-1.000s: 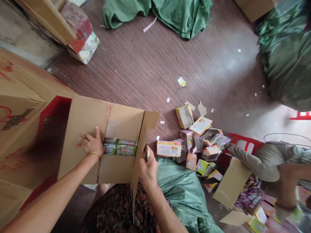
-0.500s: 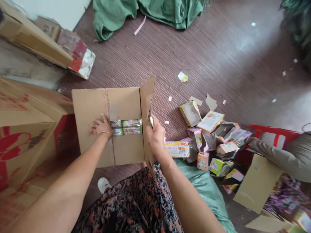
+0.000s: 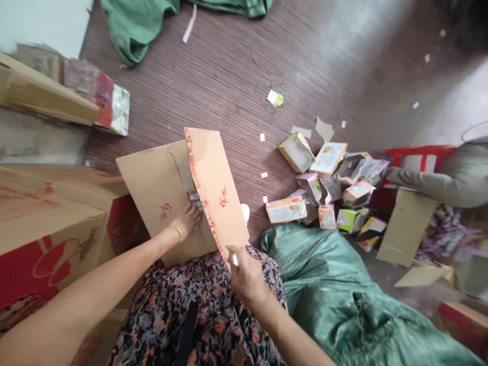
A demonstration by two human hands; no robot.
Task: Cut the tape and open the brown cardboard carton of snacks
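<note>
A brown cardboard box (image 3: 152, 188) with red print stands tilted in front of my knees. One of its flaps (image 3: 221, 195) is swung over toward the left, leaving a narrow gap. Shiny packets (image 3: 194, 199) show in that gap, mostly covered. My left hand (image 3: 188, 222), a bracelet at its wrist, lies on the box with fingers stretched to the edge of the gap. At the flap's lower corner is my right hand (image 3: 246, 274), closed round a small whitish tool (image 3: 234, 260); its kind is unclear. The forefinger is against the flap.
Torn product boxes (image 3: 328, 178) lie in a heap to the right, beside a green sack (image 3: 328, 279). Larger cartons (image 3: 49, 229) stand at the left. A person's grey-clad leg (image 3: 430, 178) is at far right. Paper scraps (image 3: 275, 98) dot the floor; green cloth (image 3: 137, 30) lies beyond.
The box has turned and tilted, and its right flap has swung leftward over the packets. My right hand has moved down along the flap; my left hand has shifted right toward the gap.
</note>
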